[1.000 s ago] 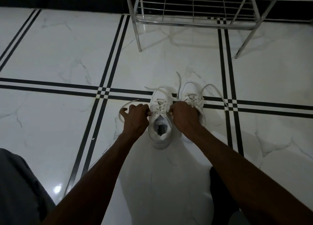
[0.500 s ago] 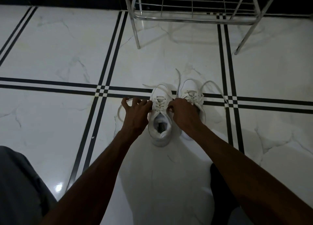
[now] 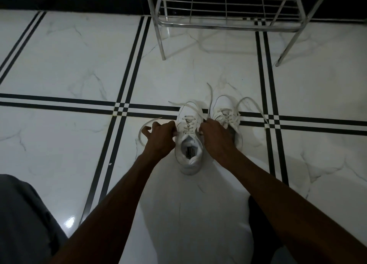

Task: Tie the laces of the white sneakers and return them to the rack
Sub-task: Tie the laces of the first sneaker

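Two white sneakers stand side by side on the tiled floor, toes pointing away from me. The left sneaker is between my hands, its opening facing me. My left hand pinches the left lace, which loops out over the floor. My right hand grips the other lace at the shoe's right side and covers part of the right sneaker. That shoe's laces lie loose and untied on the floor.
A chrome wire shoe rack stands beyond the sneakers against a dark skirting board, its lowest shelf bare. The floor is glossy white marble with black stripes. My grey-trousered knee is at the lower left.
Both hands stayed at the left sneaker's top eyelets. The left hand's fingers spread briefly, then closed on the lace again. The view shifted slightly downward.
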A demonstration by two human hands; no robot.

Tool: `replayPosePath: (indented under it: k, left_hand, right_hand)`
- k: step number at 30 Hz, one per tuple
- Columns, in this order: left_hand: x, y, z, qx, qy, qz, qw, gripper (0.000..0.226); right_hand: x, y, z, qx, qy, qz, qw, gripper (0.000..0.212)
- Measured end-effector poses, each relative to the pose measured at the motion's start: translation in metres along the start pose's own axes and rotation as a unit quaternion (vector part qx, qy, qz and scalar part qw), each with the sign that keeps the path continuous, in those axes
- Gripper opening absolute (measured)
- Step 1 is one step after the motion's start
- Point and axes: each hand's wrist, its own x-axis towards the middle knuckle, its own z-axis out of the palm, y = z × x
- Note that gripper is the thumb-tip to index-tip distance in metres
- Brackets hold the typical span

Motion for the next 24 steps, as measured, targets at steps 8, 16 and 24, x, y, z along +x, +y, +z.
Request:
replayPosePath:
  k: [8,16,24]
  left_hand:
    - [0.001,-0.001,-0.038,-0.423,-0.081,-0.058,0.901,0.034]
    - [0.011,0.019,-0.030,-0.594,-0.054,-0.097,0.797,0.032]
    - [0.012,0.029,-0.025,-0.564,-0.034,-0.095,0.819,0.028]
  right_hand:
    - [0.026,0.009,-0.031,0.197,-0.132,0.071,0.969,0.033]
    - [0.029,-0.011,-0.031,0.598,-0.132,0.228,0.757,0.041]
    - [0.028,-0.008,-0.022,0.687,-0.089,0.193,0.695,0.025]
